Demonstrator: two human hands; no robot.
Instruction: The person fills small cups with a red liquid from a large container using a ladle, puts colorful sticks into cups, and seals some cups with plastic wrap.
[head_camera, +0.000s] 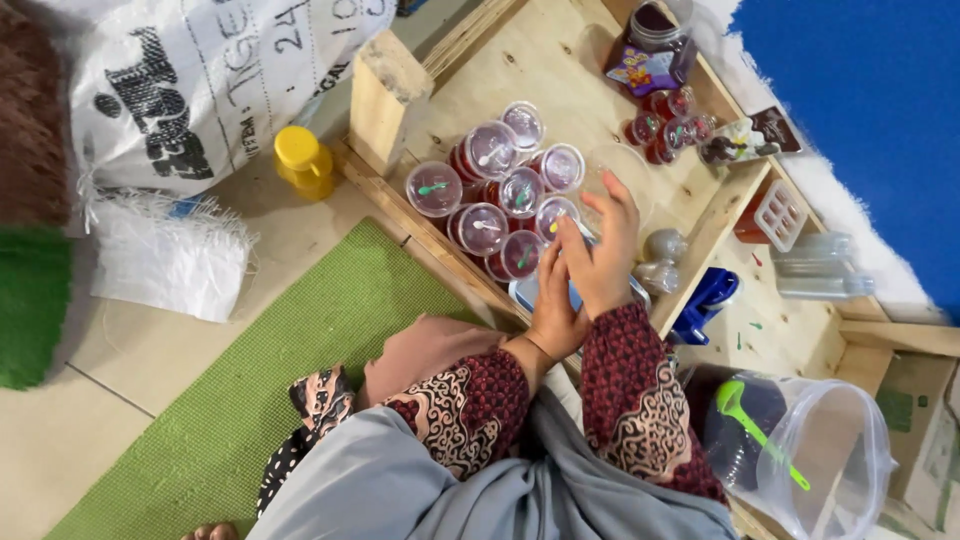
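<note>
Cups of red jelly (497, 190), lidded with small spoons on top, cluster on the wooden pallet (520, 60). Just right of them, the right hand (606, 250) and left hand (556, 305) press together around one clear lid (556, 212); more filled cups (668, 120) wait farther right.

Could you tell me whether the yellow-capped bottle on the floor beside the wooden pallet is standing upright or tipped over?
Upright. The yellow-capped bottle stands on the floor, its round cap facing up toward the camera, just left of the wooden pallet.
</note>
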